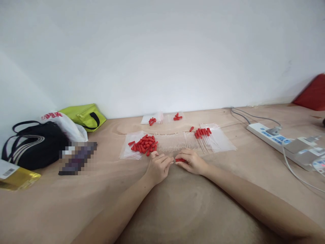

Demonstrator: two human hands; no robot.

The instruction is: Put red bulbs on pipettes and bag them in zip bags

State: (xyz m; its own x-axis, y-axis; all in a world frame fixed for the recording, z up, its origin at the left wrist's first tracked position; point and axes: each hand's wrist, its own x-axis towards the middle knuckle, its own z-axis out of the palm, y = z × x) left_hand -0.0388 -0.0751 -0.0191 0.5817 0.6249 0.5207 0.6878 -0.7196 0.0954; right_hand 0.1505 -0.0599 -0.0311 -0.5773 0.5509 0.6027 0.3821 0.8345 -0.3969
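Observation:
My left hand [159,166] is closed in a pinch on a thin stick, mostly hidden by the fingers. Facing it, my right hand [191,161] grips a red rubber bulb [180,160], the fingertips of both hands nearly meeting. Beyond the hands lies a row of thin clear sticks [175,141]. A pile of red bulbs [144,144] rests on a plastic bag [125,149] to the left. On the right, several sticks with red bulbs on their far ends [202,132] lie partly over another plastic bag [223,139]. One loose red bulb [191,129] lies behind the row.
Two small bags with red bulbs [152,121] [177,117] lie near the wall. At left are a black bag [38,145], a white bag [68,127], a green bag [86,113] and a yellow packet [20,177]. A power strip [264,135] with cables stands right.

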